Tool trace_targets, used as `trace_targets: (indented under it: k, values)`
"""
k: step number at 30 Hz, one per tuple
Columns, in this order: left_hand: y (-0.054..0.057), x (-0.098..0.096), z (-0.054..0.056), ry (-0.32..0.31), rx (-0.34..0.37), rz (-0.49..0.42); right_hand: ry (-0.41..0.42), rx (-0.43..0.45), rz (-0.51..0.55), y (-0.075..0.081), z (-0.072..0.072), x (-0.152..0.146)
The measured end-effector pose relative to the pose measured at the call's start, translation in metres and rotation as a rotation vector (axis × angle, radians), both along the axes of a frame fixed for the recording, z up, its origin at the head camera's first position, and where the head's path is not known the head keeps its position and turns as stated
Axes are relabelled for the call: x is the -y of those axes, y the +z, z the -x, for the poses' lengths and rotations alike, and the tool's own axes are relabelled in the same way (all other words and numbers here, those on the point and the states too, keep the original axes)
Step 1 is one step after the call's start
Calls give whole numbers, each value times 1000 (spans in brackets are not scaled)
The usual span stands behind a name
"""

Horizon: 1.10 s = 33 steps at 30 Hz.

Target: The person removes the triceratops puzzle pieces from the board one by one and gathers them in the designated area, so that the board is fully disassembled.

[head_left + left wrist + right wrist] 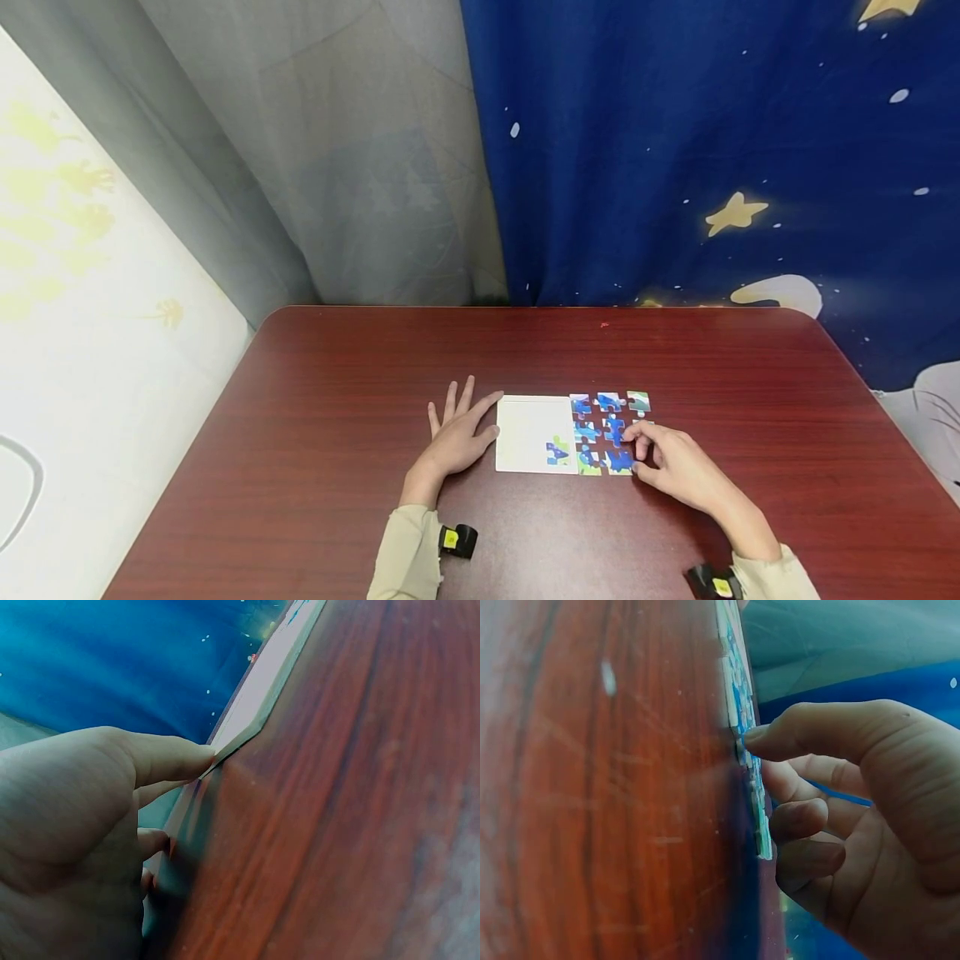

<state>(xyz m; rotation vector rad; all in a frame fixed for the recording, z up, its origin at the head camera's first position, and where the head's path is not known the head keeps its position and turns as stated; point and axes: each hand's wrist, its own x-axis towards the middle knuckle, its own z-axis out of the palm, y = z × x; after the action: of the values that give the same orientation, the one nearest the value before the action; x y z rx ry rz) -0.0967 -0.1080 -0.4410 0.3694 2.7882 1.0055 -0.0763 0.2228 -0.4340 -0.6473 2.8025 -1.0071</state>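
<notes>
A pale square puzzle board (528, 433) lies flat on the table, with one blue-and-green puzzle piece (557, 452) in its lower right corner. My left hand (455, 440) is spread at the board's left side, thumb and index finger touching its edge. In the left wrist view the thumb (176, 757) meets the board's corner. Several loose puzzle pieces (609, 402) lie in rows right of the board. Over their right side is my right hand (678, 467), fingers loosely bent. Its thumb (780, 736) touches the edge of a blue puzzle piece (618, 462); the index fingertip is by the middle row.
The dark red wooden table (337, 400) extends around the board and pieces. A tiny red scrap (604, 325) lies near its far edge. Grey and blue star-patterned curtains (660, 150) hang behind, and a white wall (90, 333) stands at left. Part of another person (937, 408) shows at right.
</notes>
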Motion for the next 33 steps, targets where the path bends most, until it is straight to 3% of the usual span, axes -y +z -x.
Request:
trace_targets:
  k: [6,15,21,33]
  values:
    - [0,0,0,6,5,5,25,-62,4,9,1,13]
    - [1,0,0,8,7,0,160,-139,-69,13,6,57]
    - [-1,0,0,4,-6,-8,90,-132,-141,7,2,79]
    - [1,0,0,8,12,4,47,-134,-84,4,-1,83]
